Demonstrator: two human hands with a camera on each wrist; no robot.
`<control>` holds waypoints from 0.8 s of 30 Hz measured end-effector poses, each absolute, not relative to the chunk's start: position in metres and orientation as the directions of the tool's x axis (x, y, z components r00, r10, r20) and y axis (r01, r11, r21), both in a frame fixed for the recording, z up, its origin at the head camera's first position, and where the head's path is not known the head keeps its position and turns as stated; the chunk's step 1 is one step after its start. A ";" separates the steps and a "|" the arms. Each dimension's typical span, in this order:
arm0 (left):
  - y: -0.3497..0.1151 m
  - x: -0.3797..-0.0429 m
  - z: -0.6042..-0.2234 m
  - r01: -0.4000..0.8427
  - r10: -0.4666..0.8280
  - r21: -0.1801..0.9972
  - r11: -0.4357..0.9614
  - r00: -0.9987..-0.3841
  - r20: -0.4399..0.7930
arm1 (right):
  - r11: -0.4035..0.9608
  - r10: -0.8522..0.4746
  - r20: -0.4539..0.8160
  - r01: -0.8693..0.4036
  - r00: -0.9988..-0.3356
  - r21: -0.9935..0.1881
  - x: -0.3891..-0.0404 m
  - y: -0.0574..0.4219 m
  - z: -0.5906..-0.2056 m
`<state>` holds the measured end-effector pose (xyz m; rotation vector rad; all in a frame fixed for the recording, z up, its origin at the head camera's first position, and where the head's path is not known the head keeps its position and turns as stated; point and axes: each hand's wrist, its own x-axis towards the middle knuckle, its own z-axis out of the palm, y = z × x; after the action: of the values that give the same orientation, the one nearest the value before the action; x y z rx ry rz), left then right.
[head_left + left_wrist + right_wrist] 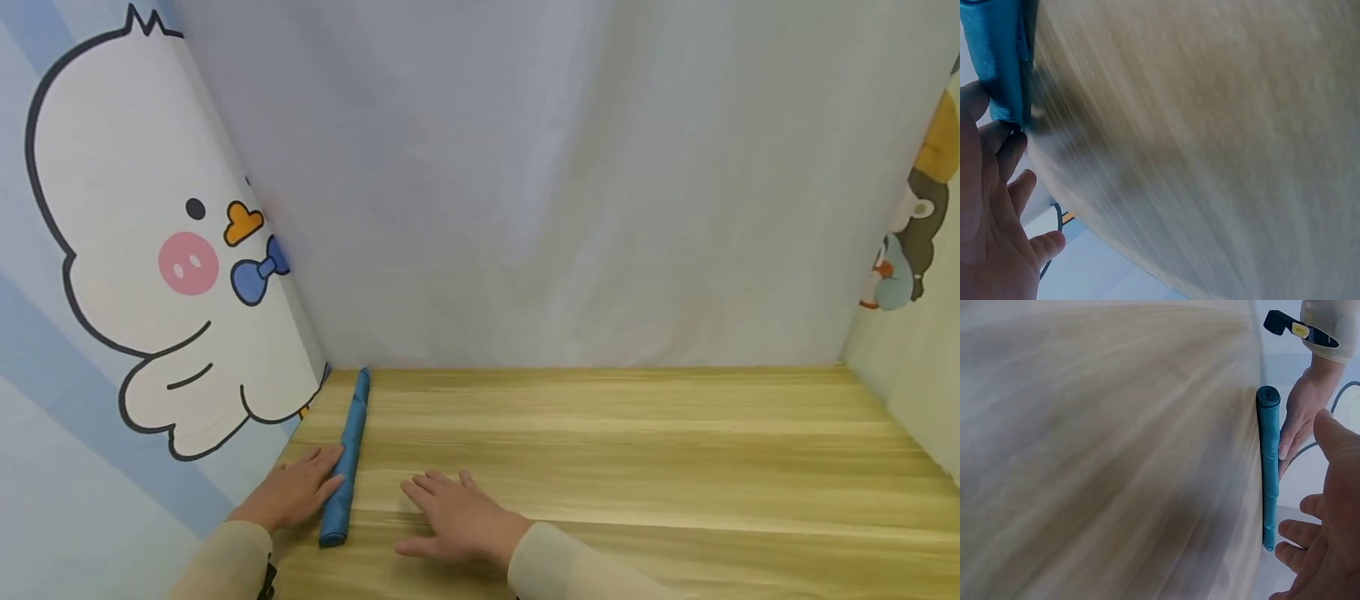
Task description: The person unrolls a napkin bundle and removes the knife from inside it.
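A rolled-up blue cloth (352, 442) lies lengthwise near the left side of the wood-grain table, its coiled end towards me. Fingertips of my left hand (296, 490) touch its left side, the fingers fairly straight and the thumb nearer the coiled end. In the left wrist view part of the cloth roll (994, 59) shows beside the fingers. To the right of the roll, my right hand (465, 521) is held low with its fingers spread, holding nothing and apart from the cloth. The right wrist view shows the whole roll (1270, 462) with its spiral end.
The wood-grain table (600, 450) stretches to the right. A pale grey curtain (525, 183) hangs along its back edge. On the left stands a light-blue panel with a white cartoon bird (127, 192); a cream panel with cartoon figures (911, 242) is at the right.
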<state>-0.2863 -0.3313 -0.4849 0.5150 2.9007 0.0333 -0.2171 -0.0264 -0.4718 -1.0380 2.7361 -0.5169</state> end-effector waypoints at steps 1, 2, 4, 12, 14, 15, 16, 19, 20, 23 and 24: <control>-0.331 -0.286 -0.485 0.345 0.348 0.053 0.937 -0.920 -0.179 | 0.695 -0.671 -0.041 -0.610 -0.740 -0.380 -0.218 -0.028 -0.472; -0.331 -0.285 -0.485 0.347 0.350 0.048 0.937 -0.921 -0.172 | 0.694 -0.675 -0.046 -0.612 -0.737 -0.380 -0.219 -0.030 -0.471; -0.330 -0.284 -0.485 0.354 0.356 0.042 0.934 -0.923 -0.149 | 0.694 -0.679 -0.054 -0.615 -0.732 -0.374 -0.221 -0.034 -0.472; -0.316 -0.276 -0.483 0.371 0.370 0.014 0.928 -0.923 -0.106 | 0.694 -0.683 -0.061 -0.620 -0.728 -0.366 -0.223 -0.051 -0.475; -0.313 -0.274 -0.483 0.383 0.382 0.003 0.924 -0.920 -0.088 | 0.696 -0.679 -0.064 -0.613 -0.732 -0.374 -0.222 -0.055 -0.476; -0.311 -0.273 -0.484 0.396 0.394 -0.006 0.918 -0.916 -0.074 | 0.699 -0.675 -0.066 -0.607 -0.735 -0.378 -0.221 -0.058 -0.476; -0.309 -0.272 -0.484 0.409 0.407 -0.016 0.912 -0.911 -0.059 | 0.702 -0.670 -0.069 -0.601 -0.739 -0.382 -0.220 -0.060 -0.477; -0.303 -0.270 -0.487 0.437 0.436 -0.058 0.898 -0.900 -0.026 | 0.710 -0.657 -0.085 -0.577 -0.749 -0.403 -0.219 -0.066 -0.478; -0.302 -0.269 -0.487 0.446 0.446 -0.069 0.892 -0.895 -0.019 | 0.713 -0.653 -0.089 -0.570 -0.752 -0.408 -0.218 -0.068 -0.478; -0.298 -0.267 -0.487 0.468 0.469 -0.082 0.880 -0.883 -0.009 | 0.718 -0.641 -0.102 -0.546 -0.761 -0.432 -0.216 -0.073 -0.479; -0.297 -0.266 -0.487 0.476 0.477 -0.078 0.876 -0.879 -0.006 | 0.719 -0.636 -0.107 -0.537 -0.764 -0.440 -0.215 -0.075 -0.479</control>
<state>-0.2664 -0.2970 -0.4868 0.7758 3.0556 -0.1215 -0.2152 -0.0748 -0.4794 -0.9296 2.6741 -0.5699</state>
